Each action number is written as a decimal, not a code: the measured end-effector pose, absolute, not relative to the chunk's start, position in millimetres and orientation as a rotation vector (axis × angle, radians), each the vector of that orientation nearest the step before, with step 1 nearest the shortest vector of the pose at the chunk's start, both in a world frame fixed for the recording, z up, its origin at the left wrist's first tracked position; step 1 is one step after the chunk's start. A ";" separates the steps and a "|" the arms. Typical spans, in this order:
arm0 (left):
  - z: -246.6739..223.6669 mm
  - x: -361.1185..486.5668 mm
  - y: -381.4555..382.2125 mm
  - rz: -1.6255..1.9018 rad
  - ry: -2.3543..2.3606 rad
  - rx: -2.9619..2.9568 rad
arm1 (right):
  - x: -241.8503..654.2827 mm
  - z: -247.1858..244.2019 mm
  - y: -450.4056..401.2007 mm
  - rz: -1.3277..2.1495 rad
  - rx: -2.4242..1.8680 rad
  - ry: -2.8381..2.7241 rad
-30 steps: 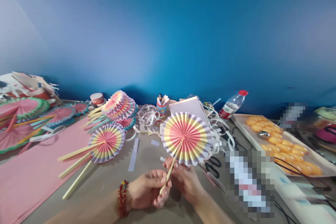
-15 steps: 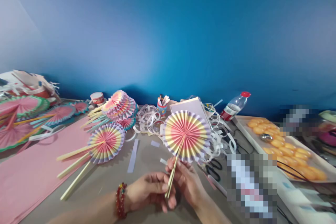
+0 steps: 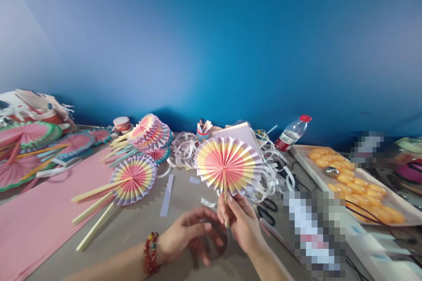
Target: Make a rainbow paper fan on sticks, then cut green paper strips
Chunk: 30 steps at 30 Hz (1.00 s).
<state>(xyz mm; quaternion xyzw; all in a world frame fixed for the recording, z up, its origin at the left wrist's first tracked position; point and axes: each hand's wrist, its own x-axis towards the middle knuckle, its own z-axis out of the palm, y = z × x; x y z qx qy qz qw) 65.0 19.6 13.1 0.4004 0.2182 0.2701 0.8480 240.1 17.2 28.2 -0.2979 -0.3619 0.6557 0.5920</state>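
Observation:
A round pleated paper fan in pink, yellow and lilac stands upright in my right hand, whose fingers pinch its thin stick handle. My left hand, with a red bead bracelet at the wrist, is just left of the handle; its fingers are apart and hold nothing. To the left on the table, more fans of the same colours lie with their pale sticks pointing toward me. Behind them is a stack of pleated fans.
Pink paper sheets cover the left of the table, with green- and blue-edged fans behind. White paper strips pile at the back. Black-handled scissors, a bottle and a tray of orange rounded pieces are at right.
My left hand has let go of the stick handle and its fingers have spread. The fan has shifted slightly left and turned more upright in my right hand.

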 end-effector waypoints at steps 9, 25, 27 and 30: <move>13.1 63.8 31.7 0.993 0.628 0.885 | 225.2 15.8 9.4 1.836 -0.594 -0.678; 13.8 63.9 29.4 0.829 0.544 0.831 | 217.1 1.8 2.9 1.971 -0.599 -0.726; 13.3 63.9 28.0 0.849 0.564 0.865 | 215.6 -1.7 3.0 1.959 -0.613 -0.738; 14.6 65.9 25.9 0.872 0.604 0.880 | 213.5 -3.0 3.0 1.929 -0.654 -0.752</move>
